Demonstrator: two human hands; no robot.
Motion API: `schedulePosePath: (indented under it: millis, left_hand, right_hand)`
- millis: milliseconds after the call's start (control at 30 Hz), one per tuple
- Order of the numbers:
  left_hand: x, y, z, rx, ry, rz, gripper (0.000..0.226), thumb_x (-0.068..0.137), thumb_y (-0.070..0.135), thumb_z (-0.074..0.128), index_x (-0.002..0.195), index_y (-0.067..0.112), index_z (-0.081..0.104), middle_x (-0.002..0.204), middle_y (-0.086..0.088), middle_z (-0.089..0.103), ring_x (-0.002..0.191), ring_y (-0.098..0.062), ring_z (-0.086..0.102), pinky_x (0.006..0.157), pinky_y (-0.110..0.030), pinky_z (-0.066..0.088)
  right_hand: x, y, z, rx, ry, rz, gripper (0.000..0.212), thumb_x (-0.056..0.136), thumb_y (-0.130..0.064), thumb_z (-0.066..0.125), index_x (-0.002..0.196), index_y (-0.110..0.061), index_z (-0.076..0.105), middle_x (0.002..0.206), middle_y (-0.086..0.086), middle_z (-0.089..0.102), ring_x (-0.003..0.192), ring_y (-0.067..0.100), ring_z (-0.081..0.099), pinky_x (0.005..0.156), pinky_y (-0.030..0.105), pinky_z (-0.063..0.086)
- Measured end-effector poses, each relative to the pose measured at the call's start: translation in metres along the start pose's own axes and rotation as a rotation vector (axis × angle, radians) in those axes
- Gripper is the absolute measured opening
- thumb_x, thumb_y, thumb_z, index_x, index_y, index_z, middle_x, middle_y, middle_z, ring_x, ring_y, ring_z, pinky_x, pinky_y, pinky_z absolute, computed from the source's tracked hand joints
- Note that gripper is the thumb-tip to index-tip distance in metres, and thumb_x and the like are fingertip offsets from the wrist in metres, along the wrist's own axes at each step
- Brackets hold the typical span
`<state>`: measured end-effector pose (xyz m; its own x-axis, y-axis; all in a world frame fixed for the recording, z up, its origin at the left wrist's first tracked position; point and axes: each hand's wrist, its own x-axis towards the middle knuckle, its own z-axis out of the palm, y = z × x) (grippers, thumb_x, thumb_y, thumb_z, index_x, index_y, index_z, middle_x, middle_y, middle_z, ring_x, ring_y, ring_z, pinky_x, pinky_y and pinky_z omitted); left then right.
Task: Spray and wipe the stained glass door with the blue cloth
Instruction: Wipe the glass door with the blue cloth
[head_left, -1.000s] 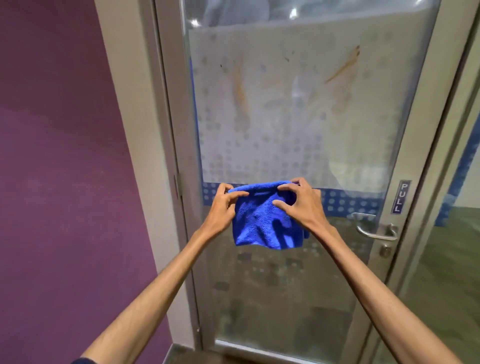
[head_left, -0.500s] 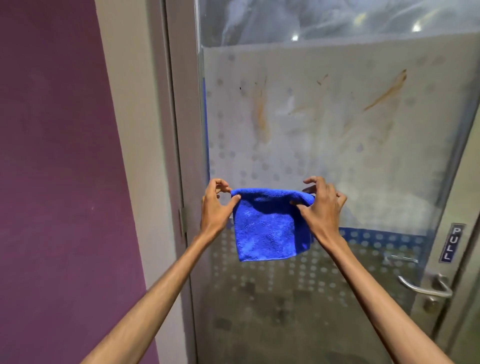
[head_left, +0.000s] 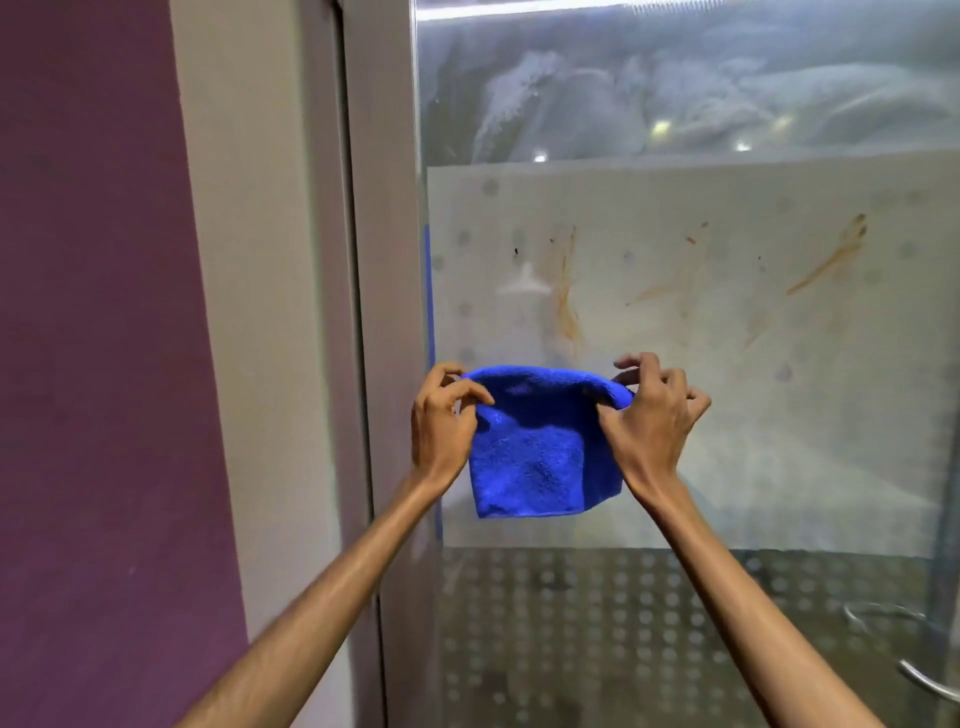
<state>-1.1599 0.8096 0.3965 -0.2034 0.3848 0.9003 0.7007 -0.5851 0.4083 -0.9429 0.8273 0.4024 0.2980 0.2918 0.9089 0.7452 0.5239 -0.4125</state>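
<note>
While the left hand (head_left: 441, 431) and the right hand (head_left: 649, 421) each pinch a top corner of the blue cloth (head_left: 535, 452), it hangs before the glass door (head_left: 779, 415) — the orange streak (head_left: 566, 299) lies just above its top edge, between both hands.

So the glass door (head_left: 779, 441) has a frosted band with orange-brown streaks (head_left: 566, 306) smeared across it, dotted pattern below, metal handle (head_left: 930, 686) bottom right.
</note>
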Motion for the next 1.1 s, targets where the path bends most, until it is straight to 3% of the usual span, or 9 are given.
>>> schedulePosePath:
  millis: [233, 333, 400, 533, 633, 800, 900, 967, 1100]
  left_hand:
    - [0.069, 0.004, 0.01, 0.075, 0.117, 0.078, 0.031, 0.082, -0.004, 0.065, 0.088, 0.022, 0.079, 0.094, -0.001, 0.059, 0.095, -0.021, 0.054, 0.082, -0.033, 0.047]
    - [0.093, 0.003, 0.019, 0.115, 0.15, 0.071, 0.026, 0.079, 0.0, 0.067, 0.08, 0.024, 0.078, 0.091, 0.003, 0.063, 0.096, -0.023, 0.054, 0.084, -0.03, 0.038]
    - [0.102, 0.001, 0.026, 0.15, 0.151, 0.065, 0.023, 0.077, 0.002, 0.069, 0.076, 0.024, 0.076, 0.09, 0.004, 0.065, 0.096, -0.023, 0.054, 0.081, -0.03, 0.033]
    - [0.104, -0.007, 0.034, 0.17, 0.154, 0.08, 0.02, 0.077, 0.006, 0.07, 0.075, 0.026, 0.073, 0.091, 0.006, 0.064, 0.095, -0.019, 0.052, 0.078, -0.027, 0.027]
    - [0.105, -0.014, 0.033, 0.188, 0.159, 0.105, 0.017, 0.079, 0.01, 0.071, 0.079, 0.027, 0.071, 0.092, 0.009, 0.063, 0.095, -0.016, 0.049, 0.078, -0.028, 0.028]
    - [0.11, -0.016, 0.032, 0.153, 0.149, 0.159, 0.014, 0.084, 0.018, 0.069, 0.094, 0.027, 0.069, 0.101, 0.013, 0.067, 0.102, -0.013, 0.049, 0.085, -0.033, 0.033]
    - [0.11, -0.022, 0.03, 0.118, 0.171, 0.219, 0.019, 0.087, 0.022, 0.069, 0.106, 0.022, 0.065, 0.11, 0.011, 0.066, 0.107, -0.014, 0.054, 0.092, -0.036, 0.036]
    - [0.111, -0.029, 0.026, 0.142, 0.255, 0.257, 0.022, 0.093, 0.026, 0.063, 0.114, 0.02, 0.064, 0.122, 0.004, 0.064, 0.116, -0.017, 0.054, 0.099, -0.033, 0.036]
    - [0.12, -0.05, 0.015, 0.232, 0.353, 0.219, 0.041, 0.098, 0.023, 0.046, 0.137, 0.012, 0.054, 0.15, -0.01, 0.045, 0.142, -0.026, 0.037, 0.116, -0.034, 0.025]
  right_hand:
    - [0.058, -0.029, 0.035, -0.021, 0.14, 0.026, 0.041, 0.063, -0.016, 0.068, 0.102, -0.021, 0.056, 0.085, -0.012, 0.061, 0.089, 0.021, 0.05, 0.074, 0.029, 0.012]
    - [0.078, -0.031, 0.052, -0.099, 0.213, -0.006, 0.045, 0.064, -0.017, 0.068, 0.106, -0.02, 0.054, 0.1, -0.003, 0.062, 0.096, 0.022, 0.046, 0.075, 0.03, 0.013]
    - [0.076, -0.027, 0.067, -0.165, 0.288, -0.116, 0.047, 0.066, -0.012, 0.071, 0.108, -0.021, 0.051, 0.113, 0.002, 0.049, 0.101, 0.023, 0.04, 0.08, 0.035, 0.02]
    - [0.053, -0.006, 0.1, -0.173, 0.298, -0.499, 0.038, 0.059, 0.012, 0.075, 0.08, -0.015, 0.058, 0.083, 0.004, 0.05, 0.079, 0.024, 0.043, 0.07, 0.037, 0.028]
    - [0.048, 0.006, 0.11, -0.117, 0.203, -0.51, 0.026, 0.07, 0.011, 0.063, 0.083, -0.012, 0.06, 0.077, 0.006, 0.056, 0.071, 0.027, 0.048, 0.071, 0.036, 0.033]
    - [0.035, -0.007, 0.114, -0.156, 0.008, -0.289, 0.047, 0.087, -0.05, 0.051, 0.126, -0.026, 0.056, 0.123, 0.009, 0.051, 0.113, 0.029, 0.046, 0.1, 0.047, 0.031]
    - [0.011, -0.022, 0.127, -0.244, -0.071, -0.216, 0.075, 0.079, -0.079, 0.047, 0.144, -0.043, 0.042, 0.15, 0.017, 0.033, 0.141, 0.036, 0.028, 0.119, 0.06, 0.004]
    - [0.003, -0.026, 0.136, -0.325, -0.085, -0.214, 0.084, 0.077, -0.087, 0.04, 0.15, -0.049, 0.029, 0.161, 0.021, 0.017, 0.151, 0.038, 0.012, 0.114, 0.07, -0.007]
    - [0.036, -0.027, 0.143, -0.368, -0.03, -0.217, 0.076, 0.085, -0.082, 0.03, 0.153, -0.05, 0.019, 0.166, 0.015, 0.003, 0.153, 0.037, 0.0, 0.105, 0.081, 0.0]
